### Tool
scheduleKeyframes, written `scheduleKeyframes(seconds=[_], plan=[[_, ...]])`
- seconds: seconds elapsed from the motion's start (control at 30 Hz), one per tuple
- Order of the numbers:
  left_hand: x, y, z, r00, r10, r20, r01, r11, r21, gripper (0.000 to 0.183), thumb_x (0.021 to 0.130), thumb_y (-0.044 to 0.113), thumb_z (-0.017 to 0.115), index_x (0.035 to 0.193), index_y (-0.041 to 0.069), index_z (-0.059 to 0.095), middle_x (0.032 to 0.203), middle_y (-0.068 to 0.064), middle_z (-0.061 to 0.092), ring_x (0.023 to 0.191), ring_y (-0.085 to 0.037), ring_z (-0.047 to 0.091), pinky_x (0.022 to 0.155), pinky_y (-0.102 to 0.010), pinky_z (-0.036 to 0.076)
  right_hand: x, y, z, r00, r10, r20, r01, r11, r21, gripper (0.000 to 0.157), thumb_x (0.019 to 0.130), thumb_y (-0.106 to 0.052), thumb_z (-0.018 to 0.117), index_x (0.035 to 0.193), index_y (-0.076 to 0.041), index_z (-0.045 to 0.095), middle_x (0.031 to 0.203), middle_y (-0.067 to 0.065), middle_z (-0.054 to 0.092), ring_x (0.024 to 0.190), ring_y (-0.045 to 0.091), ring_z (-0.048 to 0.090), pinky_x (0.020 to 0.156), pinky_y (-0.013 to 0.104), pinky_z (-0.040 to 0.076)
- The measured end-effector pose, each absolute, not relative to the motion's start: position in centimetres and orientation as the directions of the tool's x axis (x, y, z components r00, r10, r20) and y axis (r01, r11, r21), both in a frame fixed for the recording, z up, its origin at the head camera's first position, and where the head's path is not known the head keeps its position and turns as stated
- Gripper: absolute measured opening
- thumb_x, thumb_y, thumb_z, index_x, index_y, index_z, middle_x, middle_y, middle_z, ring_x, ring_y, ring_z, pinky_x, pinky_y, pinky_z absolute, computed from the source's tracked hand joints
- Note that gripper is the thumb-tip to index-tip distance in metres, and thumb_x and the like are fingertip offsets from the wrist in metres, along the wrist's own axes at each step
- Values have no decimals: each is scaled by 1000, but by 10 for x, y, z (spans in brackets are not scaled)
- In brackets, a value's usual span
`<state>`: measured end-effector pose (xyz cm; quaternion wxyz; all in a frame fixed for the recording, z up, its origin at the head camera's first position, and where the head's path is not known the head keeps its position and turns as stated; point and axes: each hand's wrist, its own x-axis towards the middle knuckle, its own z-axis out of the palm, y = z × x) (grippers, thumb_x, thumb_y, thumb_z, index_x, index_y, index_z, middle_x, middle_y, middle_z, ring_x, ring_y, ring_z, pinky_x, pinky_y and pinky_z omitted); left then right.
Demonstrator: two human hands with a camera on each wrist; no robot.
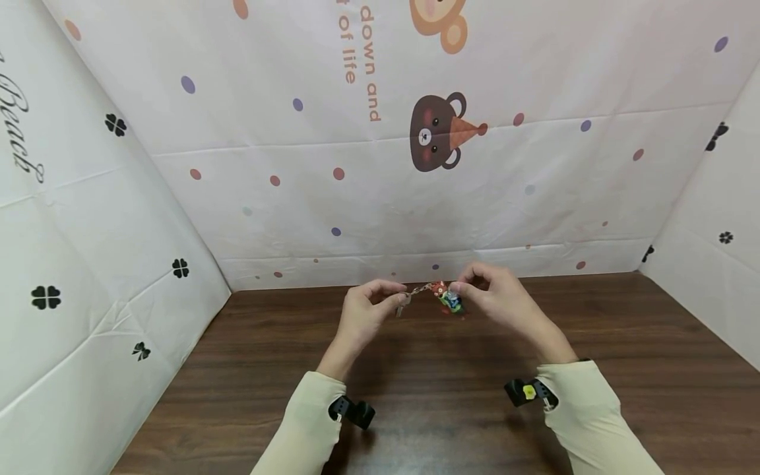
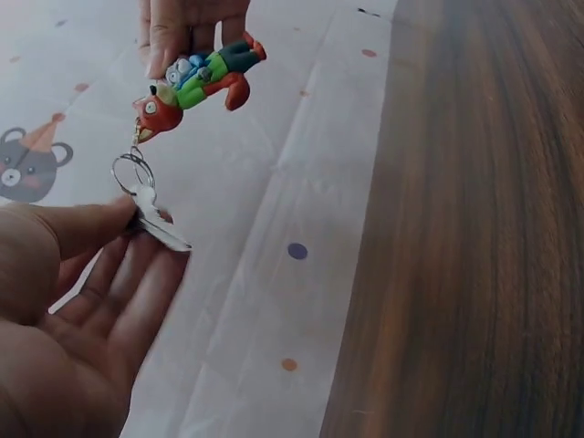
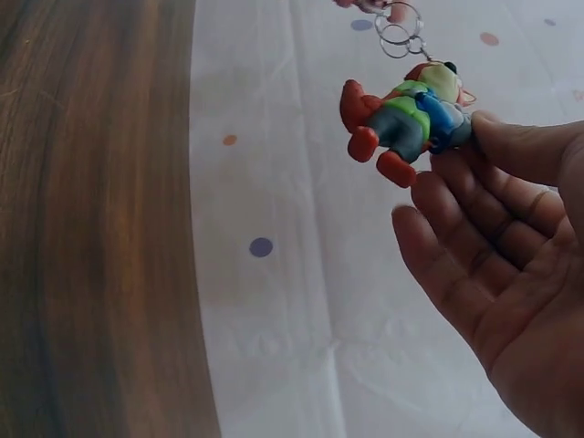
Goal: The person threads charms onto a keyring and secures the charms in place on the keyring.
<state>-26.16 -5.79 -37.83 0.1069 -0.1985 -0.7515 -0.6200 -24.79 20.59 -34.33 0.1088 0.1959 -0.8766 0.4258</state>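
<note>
A keychain is stretched between the two hands above the table. Its charm is a fox figurine (image 2: 196,87) with a red head and tail, a green top and dark trousers, and a small blue figure at its front. My right hand (image 1: 499,293) pinches the charm by the blue figure between thumb and fingertips. A short chain and split rings (image 3: 399,32) join it to a silver key (image 2: 162,226). In the left wrist view my left hand (image 2: 82,301) pinches that key between thumb and fingers, with the blade sticking out past the fingertips.
The dark brown wooden table (image 1: 439,409) spreads below both hands. Behind it rises a white cloth (image 1: 368,211) printed with bears and coloured dots, with clover-patterned white panels at left and right. Each wrist carries a black strapped camera (image 1: 359,413).
</note>
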Motion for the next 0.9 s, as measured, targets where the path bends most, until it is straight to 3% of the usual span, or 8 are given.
scheduleKeyframes(seconds=[0.17, 0.33, 0.63, 0.9], plan=[[-264, -59, -385, -928, 99, 360, 373, 257, 891, 7, 93, 8, 83, 100, 7, 84, 90, -3, 79, 75, -15, 74, 72, -39, 64, -254, 207, -353, -920, -283, 269, -385, 543, -746, 14, 105, -17, 71, 95, -8, 71, 88, 4, 70, 80, 26, 69, 74, 40, 56], [-269, -60, -392, -957, 81, 279, 291, 237, 927, 6, 93, 5, 82, 99, 5, 84, 88, -5, 79, 75, -23, 77, 76, -48, 64, -259, 205, -365, -938, -302, 168, -309, 516, -799, 18, 107, -18, 67, 96, -5, 70, 88, 7, 71, 75, 28, 74, 76, 52, 61], [-277, -63, -409, -976, 93, 198, 214, 228, 950, 7, 95, 0, 78, 101, -1, 82, 90, -9, 77, 80, -37, 78, 76, -48, 64, -270, 200, -386, -957, -285, 61, -195, 469, -862, 17, 107, -13, 67, 98, 0, 72, 95, 11, 71, 81, 23, 75, 79, 47, 63], [-281, -64, -423, -981, 119, 154, 180, 263, 948, 8, 95, -5, 75, 101, -5, 80, 94, -13, 78, 77, -29, 78, 71, -36, 64, -274, 198, -401, -957, -291, 2, -136, 441, -887, 16, 108, -6, 63, 100, 5, 72, 90, 13, 68, 79, 23, 73, 76, 42, 64]])
